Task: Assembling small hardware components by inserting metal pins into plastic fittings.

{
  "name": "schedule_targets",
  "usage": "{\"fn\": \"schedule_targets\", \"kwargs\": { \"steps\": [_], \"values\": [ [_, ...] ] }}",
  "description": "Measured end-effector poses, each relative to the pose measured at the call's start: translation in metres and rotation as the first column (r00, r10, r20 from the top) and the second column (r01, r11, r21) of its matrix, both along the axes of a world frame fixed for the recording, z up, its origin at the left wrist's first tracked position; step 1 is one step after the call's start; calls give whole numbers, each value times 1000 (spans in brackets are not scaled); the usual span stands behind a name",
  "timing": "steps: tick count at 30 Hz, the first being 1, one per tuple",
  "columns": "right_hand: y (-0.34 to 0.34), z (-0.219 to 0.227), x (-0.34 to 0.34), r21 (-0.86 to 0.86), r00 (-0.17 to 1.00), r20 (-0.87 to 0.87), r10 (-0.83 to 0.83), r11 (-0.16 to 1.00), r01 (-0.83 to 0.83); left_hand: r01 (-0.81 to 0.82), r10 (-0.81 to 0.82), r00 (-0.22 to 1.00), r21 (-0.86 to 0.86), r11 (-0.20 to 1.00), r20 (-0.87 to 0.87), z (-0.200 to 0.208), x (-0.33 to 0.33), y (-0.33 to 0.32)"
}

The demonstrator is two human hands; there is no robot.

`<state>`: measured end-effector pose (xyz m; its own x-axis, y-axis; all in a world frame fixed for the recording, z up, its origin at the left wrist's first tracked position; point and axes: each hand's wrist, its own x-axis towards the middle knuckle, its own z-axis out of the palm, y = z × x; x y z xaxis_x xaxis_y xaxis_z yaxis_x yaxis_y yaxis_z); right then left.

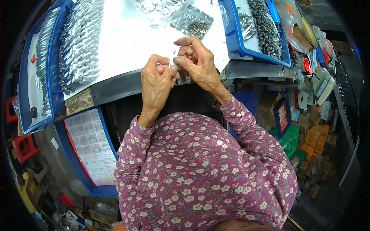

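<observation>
Over the front edge of the white-covered table, my left hand (155,81) and my right hand (201,65) meet, fingertips almost touching. Between them is a small white piece (172,61), mostly covered by my fingers, so its exact kind is unclear. My left thumb and fingers pinch it from one side. The right thumb presses at its other side, with the right index finger raised and bent. Just beyond my hands lies a clear plastic bag (189,17) with small brass-coloured metal pieces (198,29). Loose white pieces (158,7) are scattered behind it.
Stacked white-and-metal pieces (83,46) cover the table's left side, beside a blue tray (54,65) of thin metal parts. Another blue tray (264,57) with dark metal parts stands at the right. Below left is a blue-edged bin (111,134); cartons (316,138) crowd the right floor.
</observation>
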<state>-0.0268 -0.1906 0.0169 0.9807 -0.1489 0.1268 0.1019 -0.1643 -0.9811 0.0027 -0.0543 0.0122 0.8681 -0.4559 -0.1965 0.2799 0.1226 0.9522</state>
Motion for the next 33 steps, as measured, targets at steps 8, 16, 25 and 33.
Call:
{"fn": "schedule_targets", "kwargs": {
  "steps": [8,16,25,33],
  "values": [
    [-5,-1,-9,69,999,-49,-21,997,24,53,-57,996,-70,996,-66,1,-6,-4],
    [-23,8,-4,159,963,-204,176,977,-145,98,-120,984,-168,981,-129,-1,-5,-1],
    [-69,-18,37,-649,965,235,-113,721,243,82,-114,982,-203,976,-149,-5,-2,2],
    [-78,-32,55,-870,961,273,47,438,226,74,-102,983,-181,981,-152,-7,0,5]
  ]
}}
